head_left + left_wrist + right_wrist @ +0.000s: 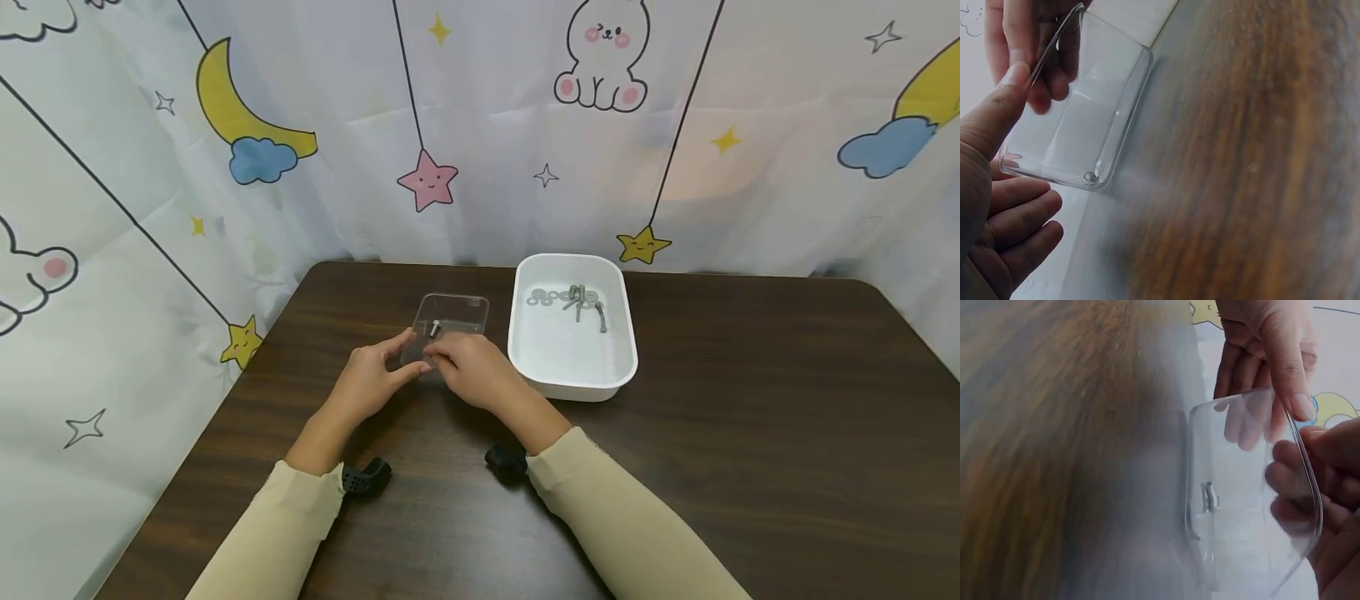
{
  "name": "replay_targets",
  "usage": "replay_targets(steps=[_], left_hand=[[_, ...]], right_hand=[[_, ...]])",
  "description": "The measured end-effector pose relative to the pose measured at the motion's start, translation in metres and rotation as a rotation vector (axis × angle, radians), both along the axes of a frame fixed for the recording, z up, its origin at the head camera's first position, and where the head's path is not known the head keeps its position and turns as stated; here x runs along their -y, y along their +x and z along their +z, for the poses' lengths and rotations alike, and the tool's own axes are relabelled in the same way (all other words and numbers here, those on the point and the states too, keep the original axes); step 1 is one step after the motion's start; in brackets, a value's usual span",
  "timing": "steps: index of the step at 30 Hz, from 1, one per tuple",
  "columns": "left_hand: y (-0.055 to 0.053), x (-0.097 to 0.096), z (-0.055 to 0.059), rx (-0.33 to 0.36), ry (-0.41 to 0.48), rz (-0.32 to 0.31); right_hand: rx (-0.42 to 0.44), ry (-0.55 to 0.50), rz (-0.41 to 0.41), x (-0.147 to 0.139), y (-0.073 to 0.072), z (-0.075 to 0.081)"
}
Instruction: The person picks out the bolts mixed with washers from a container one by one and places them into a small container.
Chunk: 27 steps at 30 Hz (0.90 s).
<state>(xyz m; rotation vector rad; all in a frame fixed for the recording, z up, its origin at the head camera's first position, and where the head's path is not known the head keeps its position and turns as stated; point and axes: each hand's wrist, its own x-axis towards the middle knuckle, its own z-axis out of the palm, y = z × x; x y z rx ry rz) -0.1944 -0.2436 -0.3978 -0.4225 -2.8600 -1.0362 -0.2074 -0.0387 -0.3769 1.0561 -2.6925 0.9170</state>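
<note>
A clear plastic box (459,302) lies on the table in front of both hands. My left hand (367,379) holds it at its left near corner, thumb at the near rim and fingers along the outside of the left wall. The right hand (476,371) is bent over the near part of the box, its curled fingers (1054,78) inside the wall. I cannot tell whether those fingertips pinch anything. A short shiny metal piece (435,328) lies inside on the bottom; it also shows through the clear wall in the right wrist view.
A white plastic tub (570,354) stands just right of the box. In it lie several flat washers (540,295) and several metal screws (577,296). The dark wooden table (765,433) meets a patterned white curtain (495,108) at the back and left.
</note>
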Motion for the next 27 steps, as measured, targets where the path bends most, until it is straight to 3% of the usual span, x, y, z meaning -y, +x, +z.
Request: replay_targets(steps=[8,13,19,27], left_hand=[[0.000,0.000,0.000,0.010,0.009,-0.013],[0.000,0.002,0.000,0.038,0.015,-0.019],[-0.001,0.005,0.002,0.066,0.000,-0.028],[0.002,-0.001,0.012,0.076,-0.068,0.000]], right_hand=[[-0.248,-0.123,-0.057,-0.025,0.006,0.010],[-0.305,-0.159,-0.098,-0.056,0.003,0.017],[-0.243,-0.133,-0.217,-0.109,-0.009,0.020],[-0.046,-0.044,-0.384,-0.163,-0.027,0.016]])
